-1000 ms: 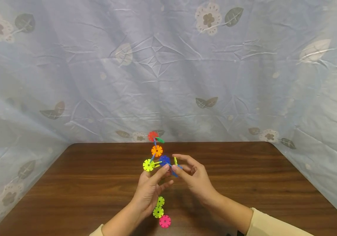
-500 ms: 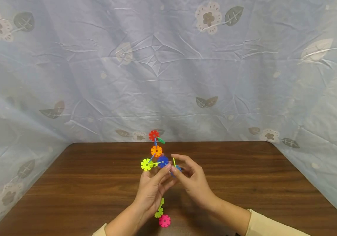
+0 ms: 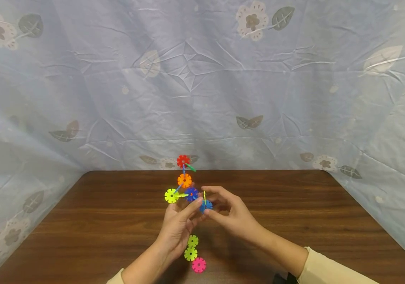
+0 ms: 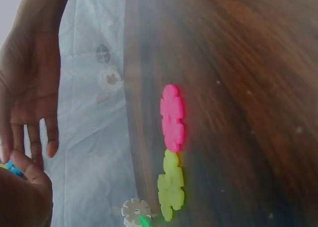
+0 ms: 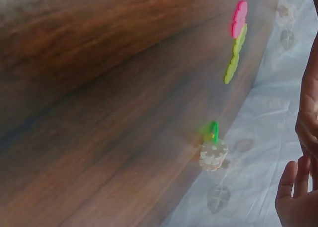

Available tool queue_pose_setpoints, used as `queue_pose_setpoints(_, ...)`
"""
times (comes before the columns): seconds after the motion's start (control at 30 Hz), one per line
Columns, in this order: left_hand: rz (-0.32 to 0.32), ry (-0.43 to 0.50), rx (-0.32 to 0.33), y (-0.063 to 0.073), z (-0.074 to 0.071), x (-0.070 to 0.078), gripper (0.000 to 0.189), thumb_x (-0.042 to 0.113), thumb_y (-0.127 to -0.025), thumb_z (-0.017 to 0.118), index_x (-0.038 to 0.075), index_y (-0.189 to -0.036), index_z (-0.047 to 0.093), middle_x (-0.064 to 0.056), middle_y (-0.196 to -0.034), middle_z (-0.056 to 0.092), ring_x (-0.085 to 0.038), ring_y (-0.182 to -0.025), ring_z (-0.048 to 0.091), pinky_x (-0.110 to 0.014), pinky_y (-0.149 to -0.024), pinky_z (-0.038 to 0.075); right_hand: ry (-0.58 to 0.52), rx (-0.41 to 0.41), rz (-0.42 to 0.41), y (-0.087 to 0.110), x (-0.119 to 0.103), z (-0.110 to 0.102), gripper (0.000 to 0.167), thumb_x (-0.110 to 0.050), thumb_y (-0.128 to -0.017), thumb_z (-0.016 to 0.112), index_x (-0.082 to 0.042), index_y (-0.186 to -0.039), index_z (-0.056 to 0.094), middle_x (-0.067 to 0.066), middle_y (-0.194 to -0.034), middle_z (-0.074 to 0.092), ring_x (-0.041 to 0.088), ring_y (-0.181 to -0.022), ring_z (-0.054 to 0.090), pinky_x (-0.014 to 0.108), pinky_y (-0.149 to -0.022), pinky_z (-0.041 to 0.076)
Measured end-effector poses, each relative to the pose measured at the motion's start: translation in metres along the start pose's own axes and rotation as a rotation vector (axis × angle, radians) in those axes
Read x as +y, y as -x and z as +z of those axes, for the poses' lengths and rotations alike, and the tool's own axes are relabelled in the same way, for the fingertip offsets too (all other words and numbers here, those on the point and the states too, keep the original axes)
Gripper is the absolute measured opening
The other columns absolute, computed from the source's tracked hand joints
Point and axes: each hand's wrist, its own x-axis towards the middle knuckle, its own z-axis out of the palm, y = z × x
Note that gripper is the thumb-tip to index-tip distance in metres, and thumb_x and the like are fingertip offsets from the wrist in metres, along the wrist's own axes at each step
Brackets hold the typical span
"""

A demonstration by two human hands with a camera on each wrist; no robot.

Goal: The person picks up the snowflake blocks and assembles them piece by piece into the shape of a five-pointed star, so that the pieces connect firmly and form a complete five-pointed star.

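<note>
Left hand [image 3: 178, 228] and right hand [image 3: 237, 217] meet in front, well above the table [image 3: 117, 213], with a chain of toothed discs between and beyond them. Relation that seems to count: the light-blue disc [image 3: 207, 206] sits at the chain's near, right end, between the two thumb tips, just right of and a bit lower than the dark-blue disc [image 3: 190, 195]. Right hand is nearer to it: thumb at its lower edge, fingers curled round behind, small gap between thumb and index, so a light pinch on that disc. Left hand has its thumb in front and fingers behind, closed to a narrow pinch by the dark-blue disc; exact contact is covered by the thumb. Can't tell whether the two blue discs are slotted together. A yellow piece [image 3: 204, 196] stands edge-on and near upright at the light-blue disc, under the right index. From the grip the chain's long axis goes left to the yellow disc [image 3: 171, 196], then bends up and away through the orange disc [image 3: 184, 180] to the red disc [image 3: 183, 161], with a green piece [image 3: 191, 167] slanting off it. So most of the length hangs out past the left hand, likely prone to swing or twist. Wrist views barely catch the grip. Two lime discs [image 3: 190, 254] and a pink disc [image 3: 198, 265] lie on the table in a row, nearer the person.
</note>
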Motion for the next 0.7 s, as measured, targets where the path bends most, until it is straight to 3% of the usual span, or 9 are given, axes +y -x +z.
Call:
queue_pose_setpoints(0.23, 0.002, -0.029, -0.014, 0.000, -0.001, 0.000, 0.051, 0.006, -0.099, 0.069, 0.010, -0.146, 0.050, 0.005, -0.108, 0.069, -0.008, -0.080, 0.070, -0.019, -0.071, 0.062, 0.080, 0.031, -0.013, -0.005, -0.001, 0.003, 0.039, -0.008, -0.099, 0.071, -0.007, -0.136, 0.063, 0.010, -0.110, 0.080, 0.009, -0.099, 0.072, 0.028, -0.086, 0.060)
queue_pose_setpoints(0.5, 0.014, -0.100, 0.032, -0.004, -0.007, 0.003, 0.049, 0.010, -0.099, 0.070, 0.005, -0.144, 0.050, 0.006, -0.111, 0.070, -0.006, -0.086, 0.069, -0.019, -0.069, 0.061, 0.161, 0.051, 0.016, -0.007, 0.001, 0.010, 0.038, -0.016, -0.101, 0.070, -0.010, -0.137, 0.061, 0.009, -0.109, 0.078, 0.008, -0.094, 0.069, 0.025, -0.083, 0.058)
queue_pose_setpoints(0.6, 0.040, -0.124, 0.040, -0.005, -0.014, 0.008, 0.046, 0.009, -0.100, 0.069, 0.007, -0.142, 0.052, 0.003, -0.115, 0.068, -0.008, -0.087, 0.071, -0.022, -0.069, 0.063, 0.180, -0.015, 0.027, -0.004, 0.007, 0.006, 0.034, -0.017, -0.100, 0.071, -0.008, -0.132, 0.061, 0.010, -0.107, 0.075, 0.007, -0.092, 0.068, 0.024, -0.080, 0.058)
queue_pose_setpoints(0.7, 0.055, -0.140, 0.047, -0.006, -0.023, 0.013, 0.045, 0.007, -0.100, 0.068, 0.009, -0.142, 0.052, 0.000, -0.117, 0.066, -0.013, -0.089, 0.075, -0.026, -0.069, 0.065, 0.193, -0.205, 0.038, 0.006, 0.016, 0.001, 0.031, -0.020, -0.098, 0.075, -0.006, -0.123, 0.064, 0.011, -0.105, 0.074, 0.008, -0.091, 0.067, 0.024, -0.078, 0.059)
